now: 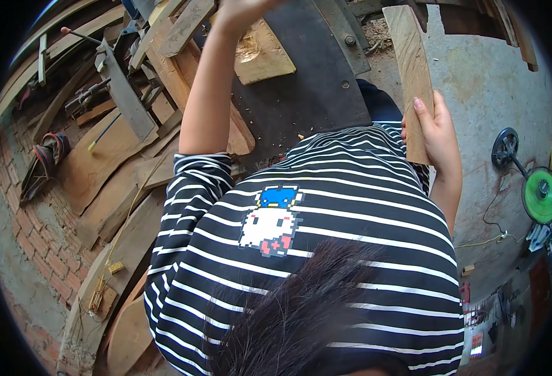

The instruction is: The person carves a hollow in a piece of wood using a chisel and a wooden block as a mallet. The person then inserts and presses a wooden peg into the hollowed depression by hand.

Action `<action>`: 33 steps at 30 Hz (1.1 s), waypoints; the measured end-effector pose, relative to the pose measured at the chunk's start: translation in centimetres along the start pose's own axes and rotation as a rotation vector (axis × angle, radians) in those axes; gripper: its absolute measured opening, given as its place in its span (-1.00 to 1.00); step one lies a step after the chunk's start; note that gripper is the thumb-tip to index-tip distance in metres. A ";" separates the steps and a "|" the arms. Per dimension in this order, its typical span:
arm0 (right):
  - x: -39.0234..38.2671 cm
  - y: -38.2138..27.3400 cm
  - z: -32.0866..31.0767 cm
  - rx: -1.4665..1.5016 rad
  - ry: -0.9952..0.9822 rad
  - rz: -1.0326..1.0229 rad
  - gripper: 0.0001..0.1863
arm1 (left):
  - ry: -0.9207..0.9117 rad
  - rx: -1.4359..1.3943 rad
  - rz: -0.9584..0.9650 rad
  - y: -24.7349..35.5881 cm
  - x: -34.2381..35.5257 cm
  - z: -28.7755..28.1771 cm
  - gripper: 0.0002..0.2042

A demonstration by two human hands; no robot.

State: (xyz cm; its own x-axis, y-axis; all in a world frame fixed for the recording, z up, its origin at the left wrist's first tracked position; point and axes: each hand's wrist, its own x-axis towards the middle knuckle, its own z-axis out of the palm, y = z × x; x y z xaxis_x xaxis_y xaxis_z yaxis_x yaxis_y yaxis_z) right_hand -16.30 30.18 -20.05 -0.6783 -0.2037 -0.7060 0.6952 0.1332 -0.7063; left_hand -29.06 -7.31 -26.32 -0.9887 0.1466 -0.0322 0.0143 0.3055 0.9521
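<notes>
My right hand (439, 128) grips a long, flat wooden board (409, 69) near its lower end, thumb on the face turned toward me. The board stands raised at my right side. My left arm stretches forward across the dark worktop (313, 94). At the top edge of the picture my left hand (241, 12) is partly cut off, so its fingers are mostly out of sight. Just below that hand lies a pale wooden block (263, 53) with a rough, gouged hollow in its upper face.
Wooden boards (141, 172) and offcuts pile up at my left over a brick floor (35, 241). A metal rail with bolts (349, 40) borders the worktop's right. On the concrete floor at right stands a green round disc (539, 195) beside a black wheel (505, 148) and cords.
</notes>
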 end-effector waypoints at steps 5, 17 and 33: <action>0.0 0.1 -0.7 -0.092 0.035 -0.001 -0.65 | 0.611 -0.010 0.138 3.0 -4.0 -2.7 -0.83; 0.5 0.8 -1.5 -0.345 -0.030 -0.048 -0.71 | 0.550 0.649 -0.872 3.9 -12.6 -2.5 -0.51; 0.2 0.7 -0.9 -0.540 -0.074 -0.019 -0.75 | 0.403 0.697 -1.018 -2.2 -14.1 0.2 -0.09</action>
State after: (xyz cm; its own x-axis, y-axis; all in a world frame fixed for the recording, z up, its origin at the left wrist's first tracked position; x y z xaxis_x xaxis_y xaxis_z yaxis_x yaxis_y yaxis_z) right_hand -16.15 31.07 -20.72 -0.6576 -0.2761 -0.7009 0.4488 0.6037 -0.6589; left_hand -15.10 -9.92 -28.04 -0.5746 -0.6937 -0.4342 -0.8115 0.5516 0.1927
